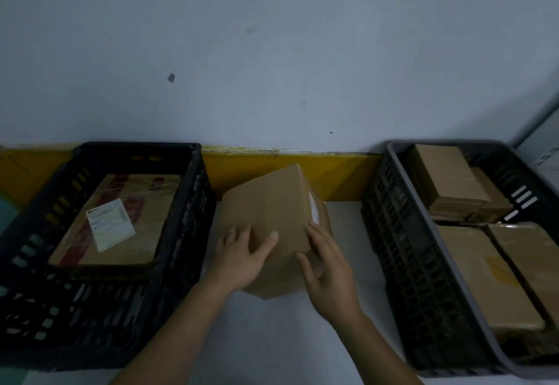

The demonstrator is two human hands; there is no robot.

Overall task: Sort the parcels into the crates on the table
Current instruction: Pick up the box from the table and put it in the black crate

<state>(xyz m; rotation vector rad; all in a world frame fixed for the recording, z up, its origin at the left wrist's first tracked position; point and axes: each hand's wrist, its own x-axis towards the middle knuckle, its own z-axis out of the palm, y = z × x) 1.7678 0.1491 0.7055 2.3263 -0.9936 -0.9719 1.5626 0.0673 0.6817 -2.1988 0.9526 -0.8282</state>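
Observation:
A plain brown cardboard parcel (272, 206) sits tilted on the white table (272, 339) between two crates. My left hand (242, 259) grips its near left corner, thumb on top. My right hand (328, 275) holds its near right edge, fingers along the side with a white label. The black crate (187, 233) on the left holds one flat parcel with red tape and a white label (110, 224). The grey crate (402, 263) on the right holds several brown parcels (472, 266).
A pale wall rises right behind the table, with a yellow strip (338, 172) along its foot between the crates. The crates stand close on both sides of the parcel. White tabletop shows in front of my arms.

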